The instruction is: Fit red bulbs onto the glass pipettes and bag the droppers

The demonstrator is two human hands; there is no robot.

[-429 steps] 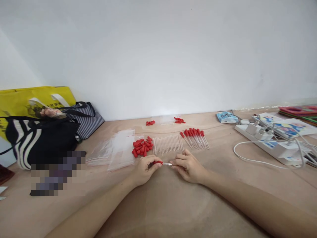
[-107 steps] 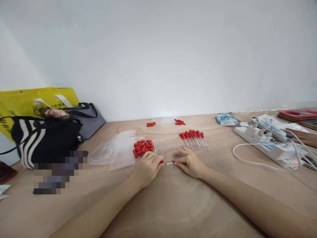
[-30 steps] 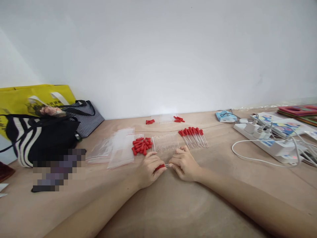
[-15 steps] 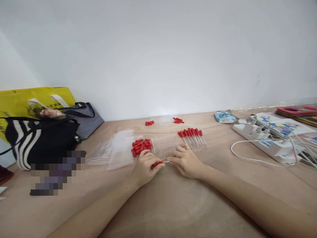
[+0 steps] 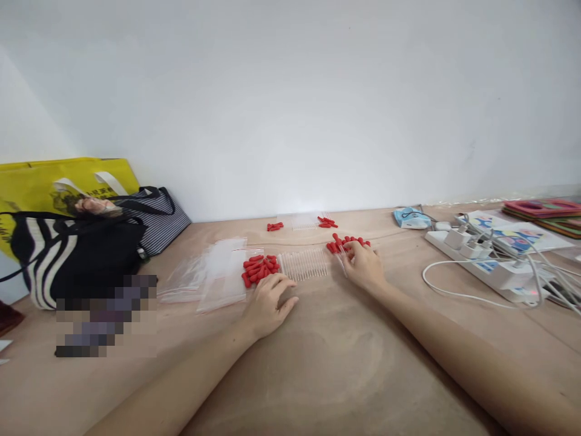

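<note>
My right hand [image 5: 364, 264] pinches the clear tube of a dropper [image 5: 342, 264]. The dropper's red rubber bulb points away from me, beside a group of finished-looking droppers [image 5: 362, 241] whose tubes are mostly hidden behind the hand. My left hand [image 5: 271, 304] rests with its fingers apart and nothing between them, at the near edge of a pile of red rubber bulbs [image 5: 259, 269]. Between the two hands lies a row of clear glass tubes [image 5: 305, 264], side by side.
Clear zip bags [image 5: 222, 272] lie left of the bulbs. Farther back are small red bulbs [image 5: 275, 227] and more red bulbs [image 5: 327, 222] beside thin tubes. A white power strip [image 5: 481, 260] with cables and a blue mask [image 5: 412, 218] are right; bags [image 5: 86, 260] stand left.
My right hand has moved right and away from me with the dropper, to the dropper group. My left hand has let go of the red bulb and its fingers have spread.
</note>
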